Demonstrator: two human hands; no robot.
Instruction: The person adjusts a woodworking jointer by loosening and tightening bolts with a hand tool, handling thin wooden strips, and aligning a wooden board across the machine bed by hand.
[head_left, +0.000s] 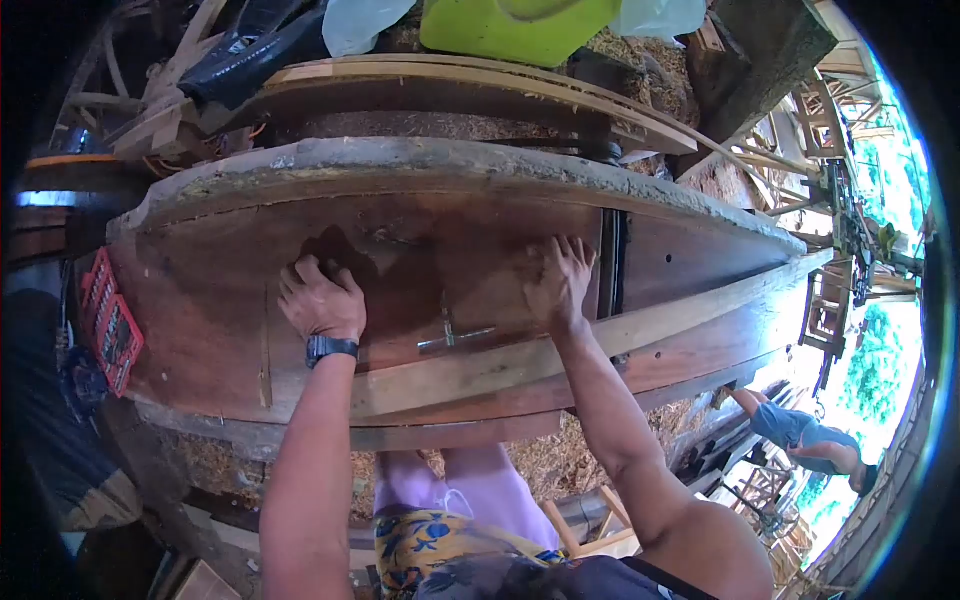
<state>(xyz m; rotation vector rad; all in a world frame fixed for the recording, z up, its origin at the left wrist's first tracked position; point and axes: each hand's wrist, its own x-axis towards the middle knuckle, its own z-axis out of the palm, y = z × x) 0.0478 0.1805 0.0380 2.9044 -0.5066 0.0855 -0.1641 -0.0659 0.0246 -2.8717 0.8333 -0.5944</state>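
My left hand (325,300), with a dark watch (331,347) at the wrist, is over the large reddish-brown wooden board (200,300). Its fingers are curled in, and whatever they hold, if anything, is hidden. To the right, my right hand (562,285) rests on the same board, fingers bent but apart, close to a dark slot (612,260). I see nothing in it. Between the hands lies a T-shaped metal tool (450,332). A pale wooden strip (470,375) runs along the board's near side, under my right forearm.
A red case (108,322) with tools stands at the left end. Beyond the board's rough far edge (420,152) lie long wood strips (420,68) and a yellow-green container (510,30). Wood shavings (570,455) cover the ground. Another person (810,440) is at the far right.
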